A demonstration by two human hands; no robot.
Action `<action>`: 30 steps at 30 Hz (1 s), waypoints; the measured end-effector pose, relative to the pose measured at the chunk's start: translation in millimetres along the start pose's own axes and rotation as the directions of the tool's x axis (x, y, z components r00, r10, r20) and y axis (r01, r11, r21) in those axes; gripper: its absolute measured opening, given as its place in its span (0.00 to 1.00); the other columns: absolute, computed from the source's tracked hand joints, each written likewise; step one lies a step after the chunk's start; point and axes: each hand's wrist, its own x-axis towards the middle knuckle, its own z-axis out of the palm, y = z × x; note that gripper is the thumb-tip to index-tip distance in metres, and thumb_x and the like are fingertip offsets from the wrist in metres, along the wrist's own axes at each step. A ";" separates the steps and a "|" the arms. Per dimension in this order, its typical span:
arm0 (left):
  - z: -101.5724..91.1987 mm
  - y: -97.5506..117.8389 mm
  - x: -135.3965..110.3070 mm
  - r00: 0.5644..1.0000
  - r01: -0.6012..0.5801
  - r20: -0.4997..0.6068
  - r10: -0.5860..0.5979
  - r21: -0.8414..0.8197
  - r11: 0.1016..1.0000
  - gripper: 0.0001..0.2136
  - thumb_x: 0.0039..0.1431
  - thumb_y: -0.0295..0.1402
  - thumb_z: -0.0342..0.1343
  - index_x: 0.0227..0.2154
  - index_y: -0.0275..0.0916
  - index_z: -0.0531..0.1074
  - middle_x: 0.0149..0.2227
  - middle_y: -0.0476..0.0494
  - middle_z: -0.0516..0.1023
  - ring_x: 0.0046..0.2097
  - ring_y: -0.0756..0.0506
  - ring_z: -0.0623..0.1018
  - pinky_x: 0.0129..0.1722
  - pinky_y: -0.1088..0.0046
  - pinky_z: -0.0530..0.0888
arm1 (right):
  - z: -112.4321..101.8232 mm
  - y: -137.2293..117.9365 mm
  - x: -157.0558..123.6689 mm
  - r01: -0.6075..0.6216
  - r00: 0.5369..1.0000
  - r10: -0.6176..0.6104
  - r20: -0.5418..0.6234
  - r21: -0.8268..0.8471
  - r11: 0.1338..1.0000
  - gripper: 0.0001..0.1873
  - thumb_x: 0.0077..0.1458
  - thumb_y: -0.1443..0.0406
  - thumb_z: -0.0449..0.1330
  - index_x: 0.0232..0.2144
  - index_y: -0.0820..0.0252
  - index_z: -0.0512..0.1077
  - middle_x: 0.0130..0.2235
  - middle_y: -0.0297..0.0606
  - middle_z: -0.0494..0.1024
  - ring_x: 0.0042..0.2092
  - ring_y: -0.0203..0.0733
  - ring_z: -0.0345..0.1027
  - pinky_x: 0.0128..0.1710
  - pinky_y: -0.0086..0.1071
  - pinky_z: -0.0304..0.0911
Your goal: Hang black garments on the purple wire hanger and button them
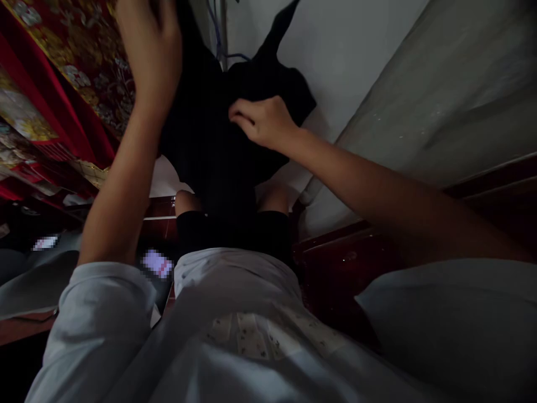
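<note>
A black garment (218, 140) hangs in front of me, held up between both hands. My left hand (151, 50) is raised at the top left and blurred by motion, its fingers against the upper part of the cloth. My right hand (262, 120) pinches a fold of the garment near its middle, fingers closed on the fabric. Below, my knees and black shorts (235, 229) show, with my pale shirt (235, 313) in the foreground.
A red and gold patterned cloth (71, 73) fills the left side. A white wall (348, 50) and a grey slab (453, 95) rise at the right. Dark red wooden furniture (335, 263) lies under my legs. A white cushion (453, 319) sits at lower right.
</note>
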 end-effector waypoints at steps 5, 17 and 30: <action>-52.5 -21.9 -61.1 0.984 0.167 0.033 -0.175 0.176 0.970 0.09 0.80 0.39 0.49 0.41 0.41 0.64 0.41 0.48 0.73 0.44 0.48 0.69 0.49 0.65 0.66 | 32.6 1.3 -19.1 0.013 0.998 -0.026 0.055 0.210 0.978 0.12 0.69 0.55 0.59 0.44 0.53 0.77 0.37 0.37 0.82 0.40 0.46 0.74 0.39 0.36 0.62; -71.1 -5.0 -166.5 0.260 0.340 0.850 -0.458 0.363 0.867 0.14 0.57 0.37 0.66 0.21 0.41 0.70 0.18 0.52 0.62 0.37 0.45 0.72 0.48 0.68 0.67 | 39.8 5.2 -13.3 0.196 0.944 -0.199 0.264 0.036 0.980 0.08 0.66 0.63 0.59 0.43 0.53 0.78 0.34 0.35 0.81 0.35 0.43 0.71 0.38 0.34 0.55; -36.3 95.0 -115.3 0.785 0.205 0.617 -0.063 -0.162 0.965 0.06 0.66 0.33 0.57 0.34 0.38 0.74 0.31 0.44 0.75 0.42 0.40 0.78 0.49 0.61 0.73 | 42.6 2.0 -5.3 -0.041 0.981 -0.044 0.190 0.421 0.906 0.14 0.50 0.58 0.73 0.33 0.56 0.75 0.33 0.37 0.78 0.36 0.44 0.71 0.35 0.37 0.67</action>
